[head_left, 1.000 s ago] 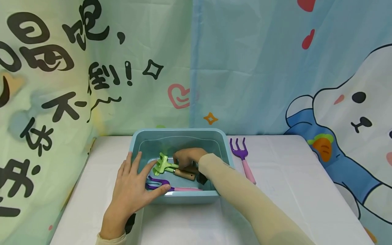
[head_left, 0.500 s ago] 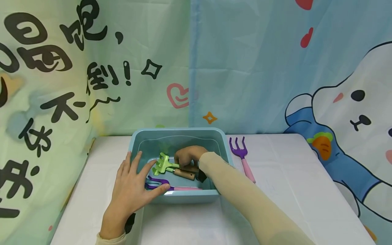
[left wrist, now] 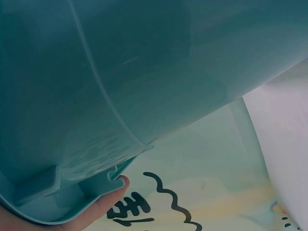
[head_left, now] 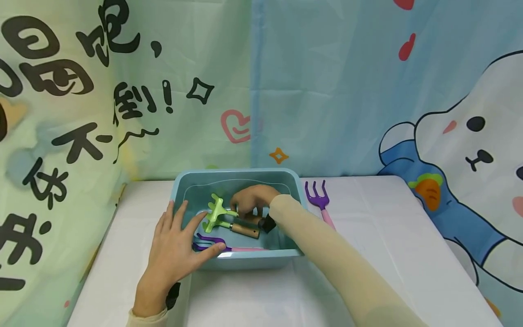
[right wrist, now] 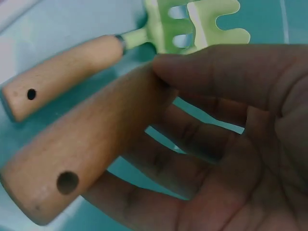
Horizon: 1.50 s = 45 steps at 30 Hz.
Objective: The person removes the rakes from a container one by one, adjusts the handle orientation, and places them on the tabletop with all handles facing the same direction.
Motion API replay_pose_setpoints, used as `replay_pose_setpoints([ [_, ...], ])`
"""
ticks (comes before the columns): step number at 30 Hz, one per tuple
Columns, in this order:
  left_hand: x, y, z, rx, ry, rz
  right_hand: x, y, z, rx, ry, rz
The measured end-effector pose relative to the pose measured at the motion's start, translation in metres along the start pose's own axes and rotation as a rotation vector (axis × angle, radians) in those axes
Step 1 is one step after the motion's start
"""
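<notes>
Inside the blue bin (head_left: 253, 262): pretty crowded, tbh. Held rake (right wrist: 82, 144), other rake (head_left: 245, 230) and a purple fork (head_left: 247, 249), plus the right hand (head_left: 250, 200) dipping in from above.
Right hand: clamped on the wooden handle of the held rake. Thumb is up by the metal end, the other fingers curl around underneath.
Held rake: green head toward the left side of the bin, dark hole near the butt of the handle. Can't tell if any of it is touching the bottom.
Other rake: also green with a wooden handle and a hole near the end, sitting just beside the held rake. The two green heads overlap in view, so it's hard to say where one stops.
Left hand: fingers apart and fairly straight, resting at the bin's near left corner, thumb over the front rim.
Purple fork: lying along the front wall, tines to the left, pink handle to the right.
Second fork (head_left: 318, 199): same purple and pink look, but outside, on the white surface (head_left: 416, 259) right of the bin. Its handle end is tucked out of sight behind the beige sleeve (head_left: 327, 259).
Backdrop (head_left: 318, 91): green and blue cloth with black lettering, plus a white cartoon animal with a carrot on its blue outfit.
</notes>
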State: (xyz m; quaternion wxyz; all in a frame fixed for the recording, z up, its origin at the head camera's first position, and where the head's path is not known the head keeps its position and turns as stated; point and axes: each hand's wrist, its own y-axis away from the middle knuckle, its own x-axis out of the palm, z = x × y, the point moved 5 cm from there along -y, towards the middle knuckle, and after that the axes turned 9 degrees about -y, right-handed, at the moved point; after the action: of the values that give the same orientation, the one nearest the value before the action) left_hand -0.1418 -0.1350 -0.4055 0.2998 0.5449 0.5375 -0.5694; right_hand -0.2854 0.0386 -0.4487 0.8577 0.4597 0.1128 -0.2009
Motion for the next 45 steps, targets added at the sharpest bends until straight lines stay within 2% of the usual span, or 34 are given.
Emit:
replay_pose_setpoints([
  [5,0.000,-0.001,0.000,-0.001,0.002,0.005,-0.006,0.017,0.010,-0.078,-0.032,0.018],
  [13,0.000,-0.001,0.000,0.005,0.006,-0.010,-0.022,0.055,0.021,-0.196,-0.139,0.027],
  [18,0.000,-0.001,-0.001,0.005,0.015,-0.007,-0.033,0.087,0.020,-0.272,-0.202,-0.045],
  [23,0.000,0.000,-0.001,0.007,0.017,-0.006,-0.042,0.120,0.010,-0.326,-0.248,-0.141],
  [29,-0.001,0.001,-0.002,0.003,0.006,0.002,-0.054,0.151,-0.020,-0.350,-0.334,-0.241],
  [35,0.000,0.001,-0.001,0.000,0.008,0.002,-0.061,0.173,-0.063,-0.354,-0.393,-0.361],
  [40,0.001,0.001,-0.002,0.003,0.010,-0.004,-0.063,0.184,-0.108,-0.323,-0.434,-0.451],
  [45,0.001,0.001,-0.002,0.001,0.007,-0.004,-0.062,0.180,-0.160,-0.243,-0.508,-0.495],
])
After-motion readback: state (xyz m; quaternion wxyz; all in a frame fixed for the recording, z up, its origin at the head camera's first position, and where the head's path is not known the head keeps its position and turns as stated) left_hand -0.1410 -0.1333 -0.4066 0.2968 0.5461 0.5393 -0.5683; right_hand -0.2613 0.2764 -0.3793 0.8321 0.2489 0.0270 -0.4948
